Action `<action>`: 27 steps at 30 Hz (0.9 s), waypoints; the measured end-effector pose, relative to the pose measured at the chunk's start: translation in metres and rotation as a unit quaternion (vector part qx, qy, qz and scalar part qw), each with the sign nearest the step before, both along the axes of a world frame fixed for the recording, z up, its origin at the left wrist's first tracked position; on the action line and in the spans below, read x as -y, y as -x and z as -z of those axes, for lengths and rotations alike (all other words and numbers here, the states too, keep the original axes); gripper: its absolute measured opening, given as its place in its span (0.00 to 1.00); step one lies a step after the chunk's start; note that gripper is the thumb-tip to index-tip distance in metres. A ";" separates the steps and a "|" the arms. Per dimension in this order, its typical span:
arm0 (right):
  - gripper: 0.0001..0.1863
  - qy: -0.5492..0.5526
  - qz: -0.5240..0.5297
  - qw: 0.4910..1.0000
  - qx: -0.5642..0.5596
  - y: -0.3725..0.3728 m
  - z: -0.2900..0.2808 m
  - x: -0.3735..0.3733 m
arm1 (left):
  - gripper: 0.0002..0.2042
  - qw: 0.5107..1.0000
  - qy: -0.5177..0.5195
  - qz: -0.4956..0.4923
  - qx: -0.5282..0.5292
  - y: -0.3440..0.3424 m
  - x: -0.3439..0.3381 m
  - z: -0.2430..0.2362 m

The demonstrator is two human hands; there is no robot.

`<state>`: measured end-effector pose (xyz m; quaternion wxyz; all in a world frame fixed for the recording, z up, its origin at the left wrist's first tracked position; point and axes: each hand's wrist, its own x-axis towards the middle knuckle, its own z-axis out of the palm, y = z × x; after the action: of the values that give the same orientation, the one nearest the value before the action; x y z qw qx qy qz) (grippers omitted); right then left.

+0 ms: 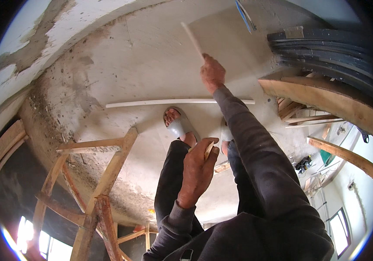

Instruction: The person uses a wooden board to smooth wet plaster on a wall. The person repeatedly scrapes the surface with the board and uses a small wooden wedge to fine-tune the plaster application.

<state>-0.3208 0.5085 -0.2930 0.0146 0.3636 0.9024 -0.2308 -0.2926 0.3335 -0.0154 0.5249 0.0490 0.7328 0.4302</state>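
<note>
At your far left, two pale curved boards (6,150) stand against the wall, and one bright window (56,248) shows below them. Next comes one wooden frame (113,168) of rough, stained timbers; several pieces overlap, so an exact count cannot be given. One long white strip (160,102) lies crosswise on the floor (151,56), just beyond your feet. Two feet are noted: the left wears a grey sandal (177,129), while the right is largely hidden by your sleeve. Your left hand (197,174) is low, before your body, its fingers clamped on one short pale piece (208,150) — only the end shows. Your right hand (213,73) is extended well forward, clamped on one pale stick (192,39), which angles up to the left and is slightly blurred. The two hands are well apart. Past them lie some thin blue strips (244,16), number unclear, then a stack of dark lengths (317,45) — several, not countable. Beneath that stack runs one broad board (321,98); nearer you, one narrower plank (347,160), with one green item (326,157) beside it. A second window (339,230) is at lower right.
</note>
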 end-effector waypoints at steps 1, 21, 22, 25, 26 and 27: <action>0.18 -0.013 -0.011 1.000 0.004 0.008 -0.004 0.001 | 0.10 1.000 -0.001 -0.003 -0.002 0.001 0.003 0.001; 0.16 -0.388 -0.123 0.899 0.164 0.050 0.003 -0.148 | 0.09 0.997 -0.027 -0.054 -0.042 0.045 0.007 -0.019; 0.16 -0.384 -0.111 0.903 0.156 0.052 0.009 -0.147 | 0.09 0.997 -0.027 -0.053 -0.043 0.048 0.006 -0.021; 0.17 -0.353 -0.068 0.924 0.129 0.062 0.024 -0.138 | 0.09 0.997 -0.030 -0.053 -0.041 0.050 0.004 -0.023; 0.18 -0.334 -0.063 0.932 0.122 0.062 0.028 -0.131 | 0.09 0.997 -0.035 -0.054 -0.040 0.049 0.004 -0.022; 0.18 -0.311 -0.057 0.942 0.111 0.071 0.030 -0.113 | 0.09 0.997 -0.035 -0.056 -0.043 0.049 0.004 -0.020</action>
<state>-0.3916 0.6219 -0.3233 0.0137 0.3214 0.9410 0.1048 -0.3419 0.3292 0.0050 0.4664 0.0444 0.7407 0.4815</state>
